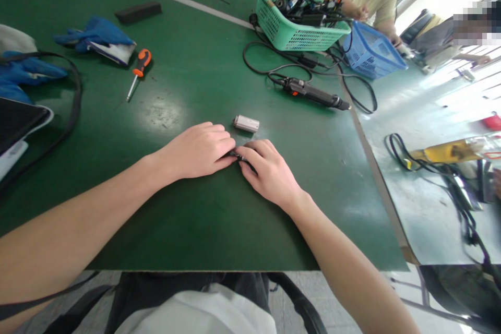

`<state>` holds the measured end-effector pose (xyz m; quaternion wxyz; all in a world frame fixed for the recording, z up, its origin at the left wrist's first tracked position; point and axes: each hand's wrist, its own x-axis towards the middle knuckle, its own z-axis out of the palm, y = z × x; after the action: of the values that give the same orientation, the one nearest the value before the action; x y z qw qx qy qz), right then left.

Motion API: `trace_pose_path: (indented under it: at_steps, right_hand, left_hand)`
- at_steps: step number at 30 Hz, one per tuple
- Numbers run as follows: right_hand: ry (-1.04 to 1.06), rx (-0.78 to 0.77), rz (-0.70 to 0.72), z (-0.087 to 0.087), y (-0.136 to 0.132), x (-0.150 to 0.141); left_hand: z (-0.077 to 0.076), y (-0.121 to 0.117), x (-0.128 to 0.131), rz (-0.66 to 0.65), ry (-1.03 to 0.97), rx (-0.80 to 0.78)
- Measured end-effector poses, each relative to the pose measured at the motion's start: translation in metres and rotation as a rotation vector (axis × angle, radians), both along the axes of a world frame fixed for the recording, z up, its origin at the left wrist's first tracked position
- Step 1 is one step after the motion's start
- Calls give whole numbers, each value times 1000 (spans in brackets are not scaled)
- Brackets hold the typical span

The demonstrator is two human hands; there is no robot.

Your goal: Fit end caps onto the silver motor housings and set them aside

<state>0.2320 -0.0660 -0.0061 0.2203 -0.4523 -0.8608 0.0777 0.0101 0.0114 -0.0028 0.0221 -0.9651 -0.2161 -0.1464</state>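
Note:
My left hand point(205, 150) and my right hand point(266, 169) meet low over the green table. Between their fingertips is a small dark part point(238, 156), mostly covered, so its kind does not show. Both hands are closed on it, the fingers curled and pinching. Just beyond them lies a short silver cylinder point(246, 123) with a dark tip at its left end, touched by neither hand.
An orange-and-black screwdriver point(141, 69) lies left, near blue gloves point(96, 39) and a dark bar point(138, 12). A corded electric screwdriver point(315, 94) lies right, before a green basket point(295, 36) of cables and a blue basket point(371, 52). Other people sit beyond.

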Motion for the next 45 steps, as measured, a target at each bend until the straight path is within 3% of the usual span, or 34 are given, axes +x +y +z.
trace_pose_path:
  at_steps: [5,8,11,15,18,22,27,30,33,39,42,45]
  right_hand:
    - [-145,-48,48,17,8,21]
    - [-198,-57,-97,16,22,58]
    - [-235,-34,-331,8,34,110]
    - [-278,-65,-611,1,34,173]
    - [-295,-85,-728,-1,28,198]
    - [-286,-91,-751,-1,25,204]
    - [-252,-126,-774,7,23,193]
    - [-221,-38,-770,14,22,172]
    - [-130,99,-660,16,26,132]
    - [-83,77,-198,8,54,27]
    - [-126,43,-174,5,69,-7]
    - [-143,4,-197,6,73,-18]
  left_hand:
    - [0,1,-1,14,20,-3]
    - [0,1,-1,4,36,-26]
    - [1,1,-1,2,36,-42]
    - [0,2,-1,-8,32,-28]
    - [-2,2,-1,-15,29,-13]
    - [-2,2,-1,-13,29,-11]
    - [-3,2,-2,-22,15,-5]
    - [-3,2,-3,-25,19,5]
    - [-4,2,-3,-22,34,10]
    - [-2,1,-2,-17,37,47]
    - [0,1,-2,-4,38,55]
    - [2,0,-2,24,17,46]
